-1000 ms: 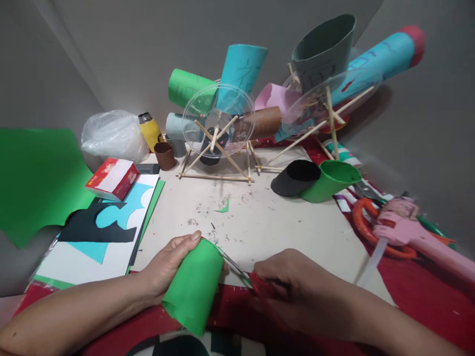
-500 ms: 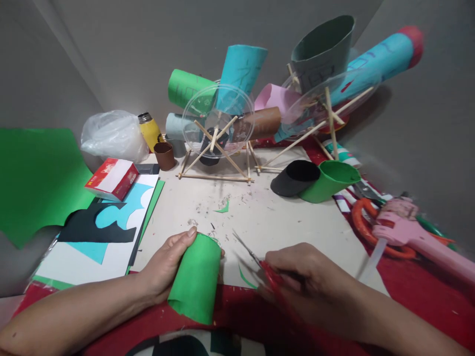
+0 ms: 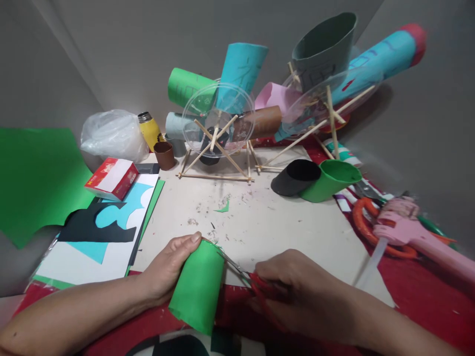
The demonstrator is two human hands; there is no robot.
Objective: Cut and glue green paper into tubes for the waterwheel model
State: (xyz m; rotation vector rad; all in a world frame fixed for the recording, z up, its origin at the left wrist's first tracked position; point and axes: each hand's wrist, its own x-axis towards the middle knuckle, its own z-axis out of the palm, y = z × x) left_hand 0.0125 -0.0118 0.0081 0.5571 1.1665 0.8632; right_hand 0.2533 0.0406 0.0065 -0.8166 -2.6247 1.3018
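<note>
A green paper tube point(image 3: 200, 289) is gripped near its upper rim by my left hand point(image 3: 174, 264), its thumb on the top edge. In my right hand point(image 3: 300, 291) are red-handled scissors point(image 3: 260, 287), closed around the handles. The blade tips reach the right side of the tube's upper rim; whether the blades are apart there is hard to make out. Beyond the tube, a small green paper scrap point(image 3: 223, 206) lies on the pale board point(image 3: 260, 222) among dark crumbs.
Two wheel models of clear plastic discs point(image 3: 237, 143), sticks and coloured tubes stand behind. A black tube point(image 3: 293, 179) and another green tube point(image 3: 330, 183) sit at right, near a pink glue gun point(image 3: 415, 230). Coloured sheets point(image 3: 85, 259) and a red box point(image 3: 113, 178) lie left.
My right hand has brought the scissors leftward to the tube's upper rim. My left hand and the green tube have shifted slightly down and right.
</note>
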